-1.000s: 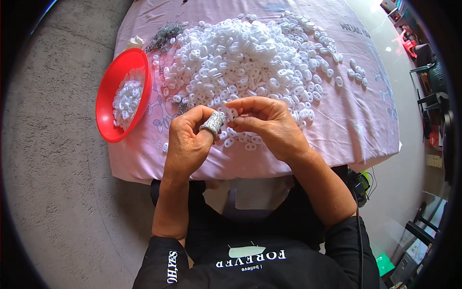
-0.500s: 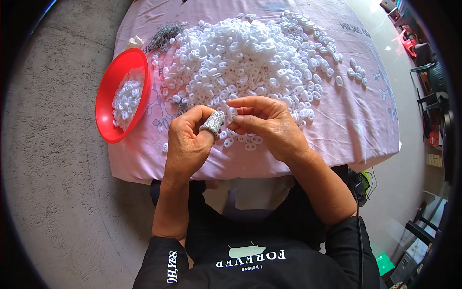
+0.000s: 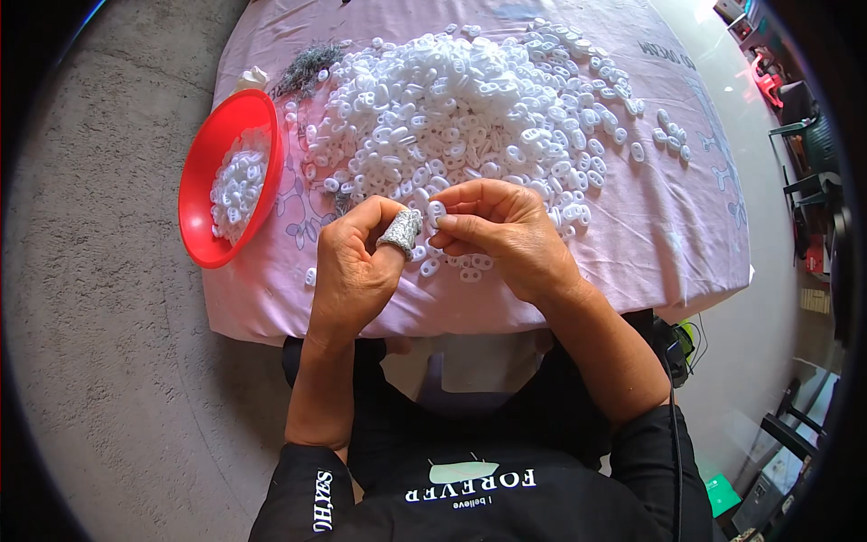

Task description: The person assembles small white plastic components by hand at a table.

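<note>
My right hand (image 3: pixel 519 239) pinches a small white oval plastic piece with two holes (image 3: pixel 436 210) between thumb and forefinger. Close beside it on the left, my left hand (image 3: pixel 352 271) has its fingers curled; whatever they may hold is hidden. Its thumb wears a silvery-grey wrap (image 3: pixel 397 237). Both hands hover over the near edge of a big pile of the same white pieces (image 3: pixel 442 99), heaped on a pink cloth (image 3: pixel 623 262). A few loose pieces (image 3: pixel 470 274) lie just below my hands.
A red bowl (image 3: pixel 193 194), partly filled with white pieces (image 3: pixel 242 194), tilts at the cloth's left edge. A grey stringy clump (image 3: pixel 312 68) lies at the far left of the pile. Stray pieces (image 3: pixel 670 135) sit toward the right. Dark furniture (image 3: pixel 817 154) stands beyond the table.
The white piece in my right fingers has turned slightly and shows more of its face. Both hands have barely shifted otherwise.
</note>
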